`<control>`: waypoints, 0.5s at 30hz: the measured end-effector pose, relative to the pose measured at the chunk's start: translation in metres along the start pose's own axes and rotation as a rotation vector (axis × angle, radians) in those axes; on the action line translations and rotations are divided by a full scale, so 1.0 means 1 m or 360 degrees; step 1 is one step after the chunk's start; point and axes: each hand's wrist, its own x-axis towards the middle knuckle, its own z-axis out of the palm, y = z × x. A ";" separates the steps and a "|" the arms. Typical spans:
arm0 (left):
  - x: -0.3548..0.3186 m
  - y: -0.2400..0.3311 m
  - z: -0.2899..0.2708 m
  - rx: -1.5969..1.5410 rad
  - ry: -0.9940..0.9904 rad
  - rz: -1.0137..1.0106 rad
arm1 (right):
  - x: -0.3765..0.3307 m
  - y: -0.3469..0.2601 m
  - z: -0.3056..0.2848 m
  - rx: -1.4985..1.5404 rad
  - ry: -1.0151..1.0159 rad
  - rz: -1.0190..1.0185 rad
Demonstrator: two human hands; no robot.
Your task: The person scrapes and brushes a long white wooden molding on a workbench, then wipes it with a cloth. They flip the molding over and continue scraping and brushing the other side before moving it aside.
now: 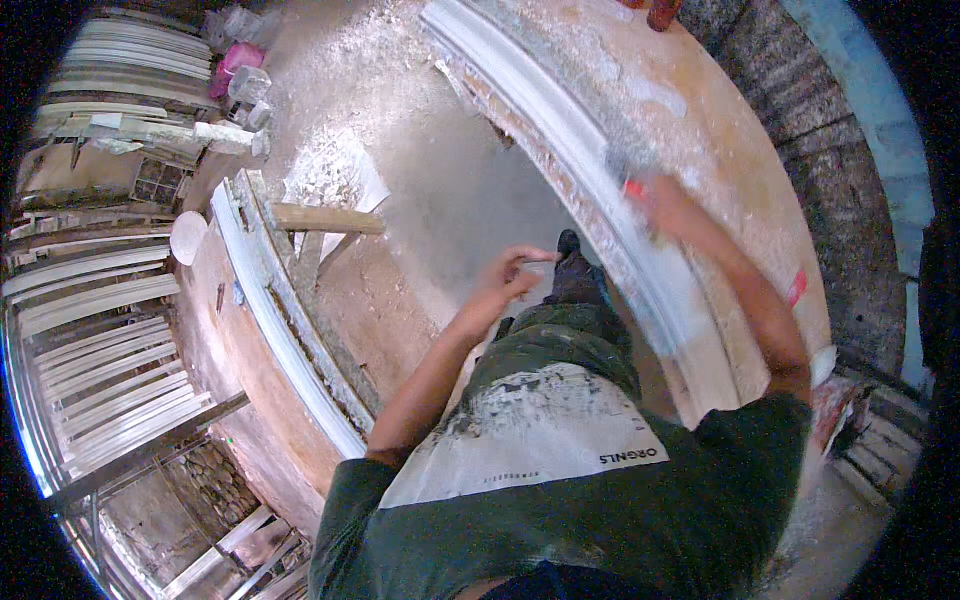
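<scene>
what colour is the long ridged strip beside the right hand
The long ridged strip beside the right hand is mostly white, seen in the head view.

This is a workshop, and a messy one. Lots of long white strips [120,375] sit in rows at the left, like things made here. A big, stained work table [740,130] has a white strip with grooves [555,120] along its edge. A second table [257,375] has a white edge piece [268,320] too. Pale crumbs [335,170] are spilled on the grey floor [450,210], and white smears mark the big table.
</scene>
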 end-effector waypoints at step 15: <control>0.149 0.009 -0.072 -0.0006 0.0050 -0.0041 | 0.112 -0.098 0.020 0.0262 -0.0107 -0.0481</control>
